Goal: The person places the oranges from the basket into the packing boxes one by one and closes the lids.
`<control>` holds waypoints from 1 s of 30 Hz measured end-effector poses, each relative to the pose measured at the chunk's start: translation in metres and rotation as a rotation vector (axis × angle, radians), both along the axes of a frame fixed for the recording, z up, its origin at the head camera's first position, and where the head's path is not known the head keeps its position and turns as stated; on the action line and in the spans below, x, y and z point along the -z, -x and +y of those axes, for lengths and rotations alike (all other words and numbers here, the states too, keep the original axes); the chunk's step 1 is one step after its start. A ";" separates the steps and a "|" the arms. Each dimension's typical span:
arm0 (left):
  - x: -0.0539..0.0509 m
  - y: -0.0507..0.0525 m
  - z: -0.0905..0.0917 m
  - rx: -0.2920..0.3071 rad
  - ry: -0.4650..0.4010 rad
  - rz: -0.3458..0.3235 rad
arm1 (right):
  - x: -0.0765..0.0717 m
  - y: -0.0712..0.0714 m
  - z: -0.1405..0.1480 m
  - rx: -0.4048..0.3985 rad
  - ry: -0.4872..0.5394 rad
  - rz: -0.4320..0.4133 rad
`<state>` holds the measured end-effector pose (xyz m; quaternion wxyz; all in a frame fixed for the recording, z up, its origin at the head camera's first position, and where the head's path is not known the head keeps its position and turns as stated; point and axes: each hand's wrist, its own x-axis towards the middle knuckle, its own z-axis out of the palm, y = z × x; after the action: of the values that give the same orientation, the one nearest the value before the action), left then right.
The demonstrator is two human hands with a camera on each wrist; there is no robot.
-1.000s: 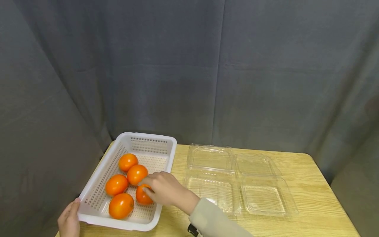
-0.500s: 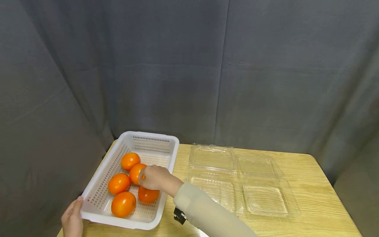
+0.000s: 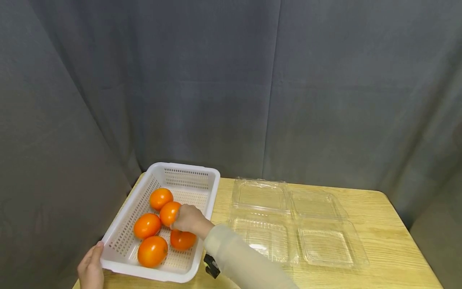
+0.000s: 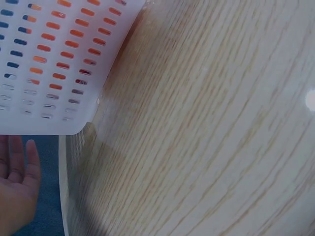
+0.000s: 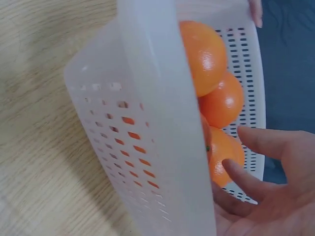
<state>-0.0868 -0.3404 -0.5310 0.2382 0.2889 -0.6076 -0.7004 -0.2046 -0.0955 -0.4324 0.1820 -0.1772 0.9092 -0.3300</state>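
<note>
In the head view, several round orange fruits [image 3: 152, 251] lie in a white perforated basket [image 3: 130, 271]. My left hand [image 3: 91, 268] grips the basket's front left corner, thumb at the rim; the left wrist view shows its fingers [image 4: 16, 162] beside the basket wall [image 4: 44, 125]. Over the basket's right side, my right hand [image 3: 190, 218] reaches in beside the middle fruit [image 3: 169, 213], above the front right one [image 3: 183, 240]. The right wrist view shows this hand [image 5: 280, 191] with thumb and fingers spread around a fruit [image 5: 224, 152], not closed on it; its lower fingers are partly hidden by the rim.
Right of the basket, two clear plastic clamshell boxes [image 3: 265, 237] [image 3: 326, 245] lie open side by side on the wooden table [image 3: 390, 241]. Grey curtains [image 3: 325, 100] hang behind the table and at both sides.
My right hand has moved from the front right fruit up and back beside the middle one. The front right fruit has shifted slightly right in the basket. My left hand keeps its hold on the corner.
</note>
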 end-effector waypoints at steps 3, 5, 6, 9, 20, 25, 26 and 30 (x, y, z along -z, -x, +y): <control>0.001 -0.001 -0.001 0.001 -0.001 -0.009 | 0.003 -0.002 -0.002 -0.002 -0.065 0.036; 0.001 -0.001 -0.001 0.002 -0.002 -0.018 | 0.004 -0.003 -0.003 -0.015 -0.118 0.043; 0.001 -0.001 -0.001 0.003 0.002 -0.020 | 0.005 -0.004 -0.004 -0.018 -0.138 0.039; 0.001 -0.001 -0.001 0.006 0.014 -0.025 | 0.007 -0.007 -0.006 -0.012 -0.163 -0.002; 0.001 0.000 0.001 0.013 0.000 0.017 | 0.011 -0.015 -0.010 -0.059 -0.267 -0.036; 0.001 0.000 0.002 0.009 -0.020 0.039 | 0.014 -0.018 -0.012 -0.054 -0.251 -0.023; 0.001 0.000 0.002 0.003 -0.023 0.041 | 0.014 -0.018 -0.013 -0.052 -0.250 -0.022; 0.001 0.001 0.005 -0.017 -0.062 0.068 | 0.015 -0.020 -0.015 -0.059 -0.289 -0.009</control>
<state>-0.0879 -0.3355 -0.5317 0.2555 0.2771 -0.5749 -0.7262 -0.1844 -0.1101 -0.4475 0.2193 -0.1745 0.9408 -0.1909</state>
